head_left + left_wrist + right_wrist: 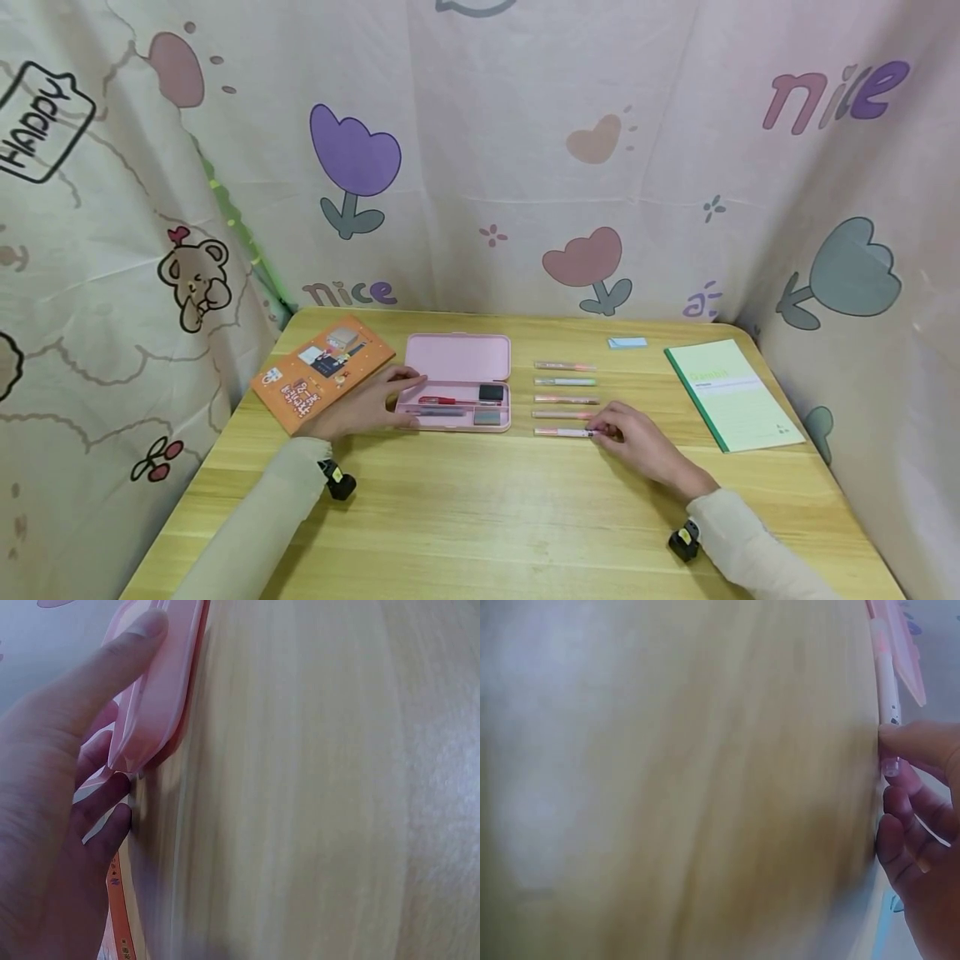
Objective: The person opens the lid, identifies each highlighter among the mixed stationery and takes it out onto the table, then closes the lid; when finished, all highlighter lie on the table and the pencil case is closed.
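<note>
An open pink pencil case [457, 358] lies on the table with its lid tipped back. My left hand [375, 402] holds its left end, the thumb [124, 656] along the near side and the fingers at the far side. Inside the case are a red pen [442, 401], a grey pen [438, 412], a black block [491, 392] and a grey block [487, 416]. To the right, my right hand [637, 442] pinches the right end of a white pen with a pink end [886, 682]. This pen is the nearest in a column of several pens.
Behind the held pen lie a pink pen [558, 414], a green-and-white pen [566, 382] and others. An orange book [326, 367] is at the left, partly under my left wrist. At the right are a pale green notebook [735, 396] and a small blue-and-white item [627, 342].
</note>
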Demonstrator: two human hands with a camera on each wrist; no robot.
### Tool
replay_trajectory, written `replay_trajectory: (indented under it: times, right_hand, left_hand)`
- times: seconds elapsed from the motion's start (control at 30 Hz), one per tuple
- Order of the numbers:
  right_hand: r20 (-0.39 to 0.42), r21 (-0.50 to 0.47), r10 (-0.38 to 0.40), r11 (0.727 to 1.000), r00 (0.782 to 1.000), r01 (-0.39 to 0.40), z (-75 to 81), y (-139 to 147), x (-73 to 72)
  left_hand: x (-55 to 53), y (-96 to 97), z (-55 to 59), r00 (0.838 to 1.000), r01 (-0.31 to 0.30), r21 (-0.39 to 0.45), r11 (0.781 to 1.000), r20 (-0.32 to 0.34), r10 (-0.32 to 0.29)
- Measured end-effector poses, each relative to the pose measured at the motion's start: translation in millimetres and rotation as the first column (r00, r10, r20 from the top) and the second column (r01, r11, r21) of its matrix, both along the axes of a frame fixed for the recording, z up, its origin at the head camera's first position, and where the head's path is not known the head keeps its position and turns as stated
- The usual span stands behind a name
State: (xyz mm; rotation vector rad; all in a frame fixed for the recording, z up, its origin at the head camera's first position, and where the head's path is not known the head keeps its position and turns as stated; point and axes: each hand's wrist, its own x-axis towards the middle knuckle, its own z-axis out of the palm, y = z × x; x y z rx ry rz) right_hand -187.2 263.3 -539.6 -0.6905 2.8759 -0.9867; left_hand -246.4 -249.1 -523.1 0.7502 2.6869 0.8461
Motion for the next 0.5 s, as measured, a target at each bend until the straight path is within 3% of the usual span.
replay_trajectory:
  times: [0.5]
  right_hand:
    - [-0.005, -0.013, -0.034, 0.999, 0.999, 0.034, -1.3, 2.6, 1.2]
  left_hand:
    - [-1.2, 0.1, -1.2, 1.000, 0.001, -0.021, 1.000, -0.027, -0.002]
